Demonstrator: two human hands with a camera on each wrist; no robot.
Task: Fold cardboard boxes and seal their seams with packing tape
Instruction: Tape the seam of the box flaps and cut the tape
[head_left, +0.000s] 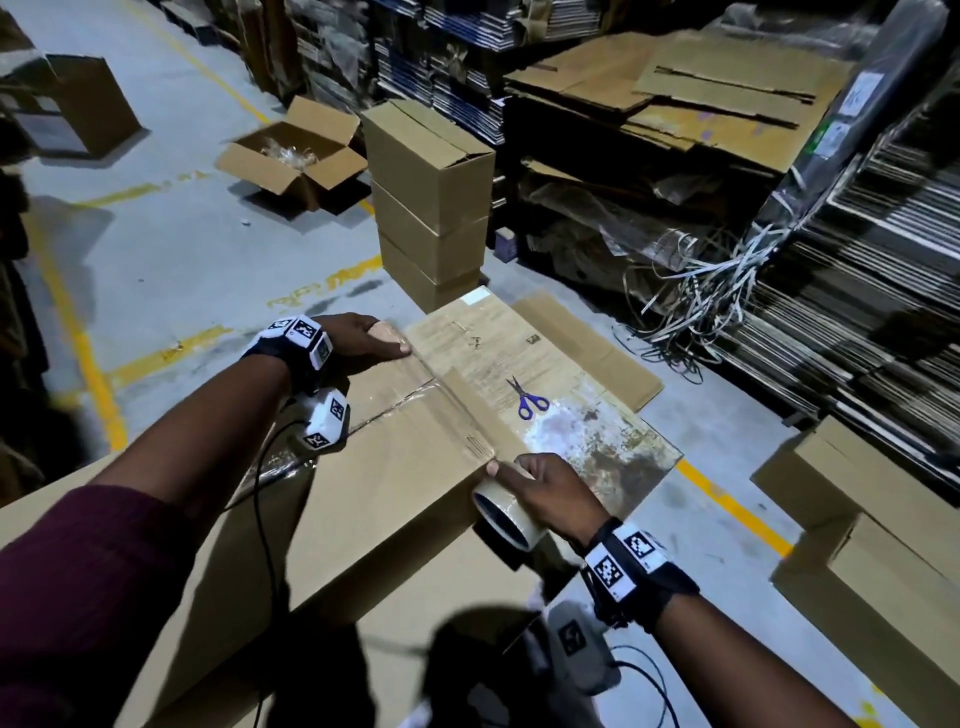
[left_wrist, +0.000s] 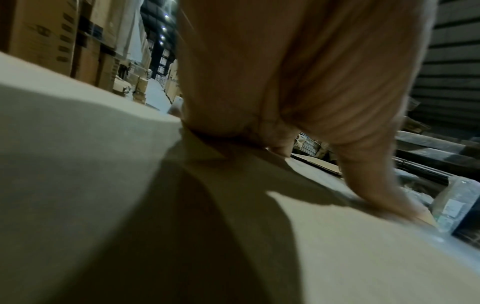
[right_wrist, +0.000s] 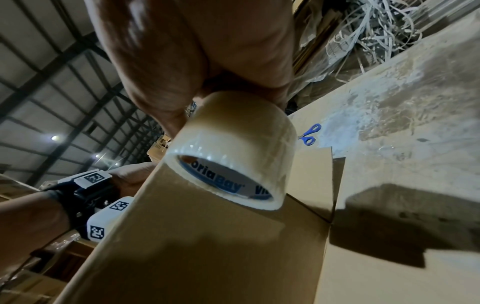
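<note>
Nearest the person, the right hand (head_left: 550, 491) curls around the tape roll (head_left: 506, 517) at the box's (head_left: 395, 467) near right edge. The strip of tape (head_left: 457, 402) runs away along the box's end edge to the far corner, where the left hand (head_left: 371, 338) presses it flat, fingers straight. Scissors (head_left: 527, 399) lie beyond, closer to the right hand. Only the right wrist view shows the roll's printed core.

Dim, overhead lamps, hard shadows, wrist blur.
</note>
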